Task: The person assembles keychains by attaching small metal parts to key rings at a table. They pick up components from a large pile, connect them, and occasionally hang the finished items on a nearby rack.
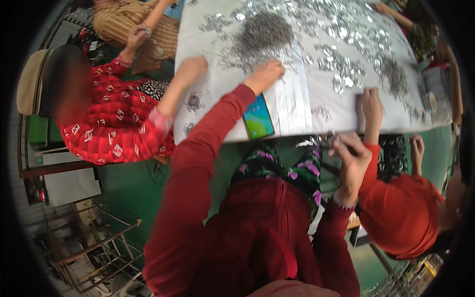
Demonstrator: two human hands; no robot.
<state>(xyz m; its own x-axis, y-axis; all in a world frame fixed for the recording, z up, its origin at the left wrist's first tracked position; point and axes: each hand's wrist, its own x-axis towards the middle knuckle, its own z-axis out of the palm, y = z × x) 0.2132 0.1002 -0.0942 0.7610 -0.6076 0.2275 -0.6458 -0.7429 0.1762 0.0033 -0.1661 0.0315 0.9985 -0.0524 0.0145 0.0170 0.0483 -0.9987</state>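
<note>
My left hand (pixel 266 75) reaches over the table, fingers curled together at the near edge of a heap of thin wire pieces (pixel 267 32). Whatever sits in those fingertips is too small to make out. Just off the table's front edge, above my lap, my right hand (pixel 354 161) pinches small shiny metal pieces (pixel 324 140) between thumb and fingers. They jut out to the left of the fingertips, and their exact kind is blurred. Under my left wrist lies a phone (pixel 259 117) with a lit green and blue screen, at the table edge.
Flat shiny metal pieces (pixel 341 64) are strewn across the white-covered table (pixel 227 119). A second wire heap (pixel 394 78) lies at right, a small wire clump (pixel 194 102) at left. Co-workers in red-patterned (pixel 109 119) and orange-red (pixel 398 215) clothing sit close on both sides, arms over the table.
</note>
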